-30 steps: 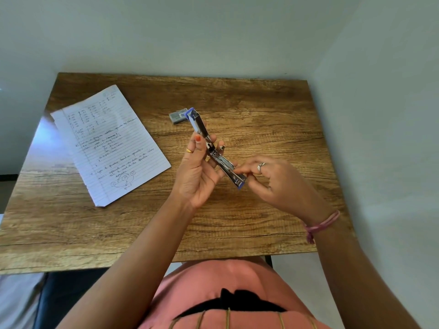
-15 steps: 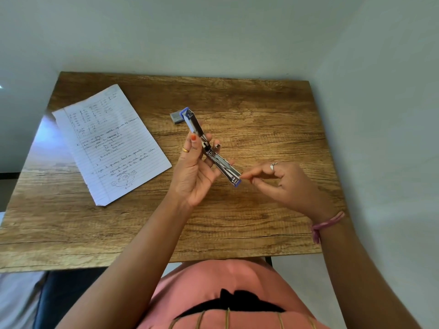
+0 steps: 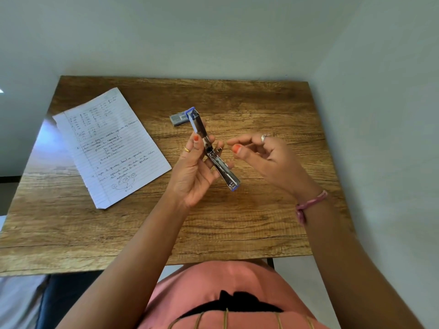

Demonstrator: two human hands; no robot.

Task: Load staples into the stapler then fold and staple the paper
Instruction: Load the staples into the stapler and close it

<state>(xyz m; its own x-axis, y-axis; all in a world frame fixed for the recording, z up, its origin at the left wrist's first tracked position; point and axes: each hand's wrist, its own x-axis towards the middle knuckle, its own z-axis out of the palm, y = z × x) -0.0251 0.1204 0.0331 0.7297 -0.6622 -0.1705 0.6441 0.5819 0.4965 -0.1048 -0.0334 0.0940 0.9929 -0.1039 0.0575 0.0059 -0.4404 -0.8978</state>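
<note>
Now left hand (image 3: 193,172) grips the stapler (image 3: 212,150) swung open; right hand (image 3: 266,157) loosely curled, empty. Keep tray steady, fetch staples from box (image 3: 178,119) behind.

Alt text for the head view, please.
A left hand holds an opened stapler above a wooden table; the right hand hovers beside it, empty. Handwritten lined paper and a staple box lie behind.
</note>
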